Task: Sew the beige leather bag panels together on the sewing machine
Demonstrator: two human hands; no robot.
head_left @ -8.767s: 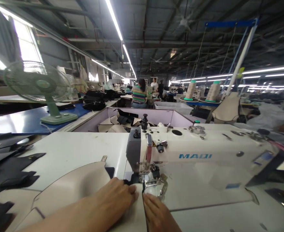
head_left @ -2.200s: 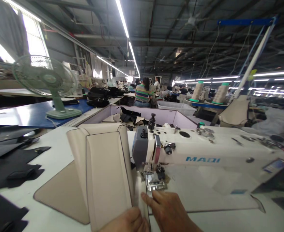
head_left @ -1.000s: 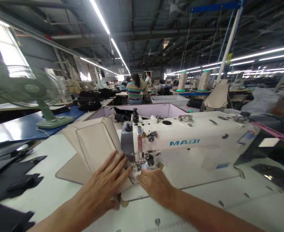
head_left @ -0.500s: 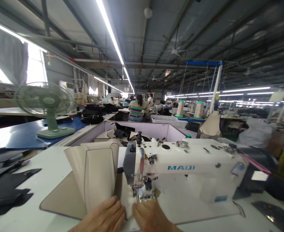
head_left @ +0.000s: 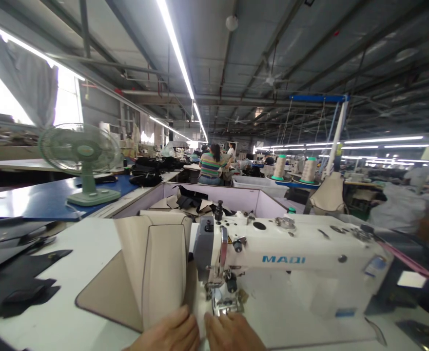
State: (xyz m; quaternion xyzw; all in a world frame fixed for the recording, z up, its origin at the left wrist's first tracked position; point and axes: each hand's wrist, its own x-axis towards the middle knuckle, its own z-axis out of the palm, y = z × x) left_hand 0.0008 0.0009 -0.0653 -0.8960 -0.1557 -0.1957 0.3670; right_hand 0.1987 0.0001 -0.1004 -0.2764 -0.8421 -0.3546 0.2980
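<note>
A beige leather-like piece (head_left: 166, 263) with dark edging stands folded up at the left of the sewing machine (head_left: 291, 253), its flat part (head_left: 114, 297) lying on the white table. My left hand (head_left: 172, 331) has its fingers curled together on the lower edge of this piece. Close beside it, my right hand (head_left: 232, 333) is bent over the material just in front of the presser foot (head_left: 226, 306), fingers pressed together. The fingertips of both hands are partly hidden, and the bottom of the picture cuts off the wrists.
Dark cut pieces (head_left: 28, 273) lie on the table at the left. A green fan (head_left: 87, 161) stands on a blue tabletop. Behind the machine is a lilac-walled bin (head_left: 232, 196) of scraps. Thread cones (head_left: 279, 168) stand at the back right. Co-workers (head_left: 211, 165) are farther off.
The view has turned slightly left, so everything sits farther right in the picture. Both hands stay at the beige piece by the presser foot, with little visible movement against the machine.
</note>
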